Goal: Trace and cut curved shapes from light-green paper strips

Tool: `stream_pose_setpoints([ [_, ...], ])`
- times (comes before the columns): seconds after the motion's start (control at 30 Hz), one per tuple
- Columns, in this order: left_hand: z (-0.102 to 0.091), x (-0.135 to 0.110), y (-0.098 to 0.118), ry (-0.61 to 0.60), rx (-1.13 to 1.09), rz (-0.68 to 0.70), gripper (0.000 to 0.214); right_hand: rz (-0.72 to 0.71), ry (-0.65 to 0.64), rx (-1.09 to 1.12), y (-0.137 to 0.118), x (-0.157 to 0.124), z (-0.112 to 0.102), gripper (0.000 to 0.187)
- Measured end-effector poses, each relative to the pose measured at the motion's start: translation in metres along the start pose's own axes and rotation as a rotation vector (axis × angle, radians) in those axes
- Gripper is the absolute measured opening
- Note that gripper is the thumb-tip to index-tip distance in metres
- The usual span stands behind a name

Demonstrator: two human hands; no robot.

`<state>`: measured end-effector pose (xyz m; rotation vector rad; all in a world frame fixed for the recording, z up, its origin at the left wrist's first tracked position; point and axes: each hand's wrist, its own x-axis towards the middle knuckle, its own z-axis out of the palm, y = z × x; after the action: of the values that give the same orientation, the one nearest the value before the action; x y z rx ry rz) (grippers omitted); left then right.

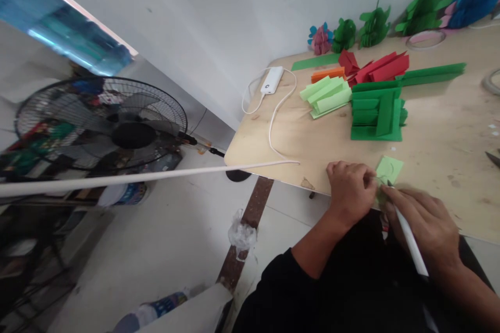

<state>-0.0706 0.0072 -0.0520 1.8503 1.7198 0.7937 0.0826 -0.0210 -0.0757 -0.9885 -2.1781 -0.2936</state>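
Note:
My left hand (350, 190) rests closed at the near edge of the wooden table (441, 135), fingers pressed onto a small light-green paper square (389, 168). My right hand (427, 223) grips a white pen (408, 237), its dark tip touching the paper's lower edge. Both hands sit close together over that paper.
Stacks of folded paper lie behind: light green (327, 95), dark green (377, 113), red (380, 67), orange (327, 74). A white power bank (272, 80) with a cable sits at the table's left. Paper flowers (344, 35) line the wall. A floor fan (103, 125) stands left.

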Motion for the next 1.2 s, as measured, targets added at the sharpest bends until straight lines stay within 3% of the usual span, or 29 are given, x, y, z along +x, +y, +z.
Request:
stream_pose_setpoints([
  [0.27,-0.001,0.002,0.004,-0.035,0.007,-0.022,0.017,0.037,-0.008,0.03,0.0,0.0,-0.001,0.064],
  [0.47,-0.009,0.001,0.004,0.006,-0.131,-0.086,0.019,0.102,-0.005,0.004,0.013,-0.001,-0.013,0.058],
  [0.6,-0.015,0.0,0.001,0.07,-0.385,-0.177,0.022,0.079,-0.095,-0.078,0.046,0.002,-0.024,0.053],
  [0.7,-0.014,0.0,-0.002,0.093,-0.732,-0.293,0.023,-0.054,-0.206,-0.125,0.074,0.006,-0.023,0.053],
  [0.87,-0.01,0.002,-0.002,0.15,-1.148,-0.447,0.029,-0.137,-0.224,-0.162,0.097,0.015,-0.011,0.051],
  [1.1,-0.009,0.003,0.005,0.183,-1.335,-0.538,0.038,-0.087,-0.347,-0.136,0.097,0.025,-0.021,0.056],
  [1.2,-0.006,0.003,0.007,0.2,-1.377,-0.544,0.037,0.072,-0.305,-0.15,0.111,0.006,-0.033,0.055],
])
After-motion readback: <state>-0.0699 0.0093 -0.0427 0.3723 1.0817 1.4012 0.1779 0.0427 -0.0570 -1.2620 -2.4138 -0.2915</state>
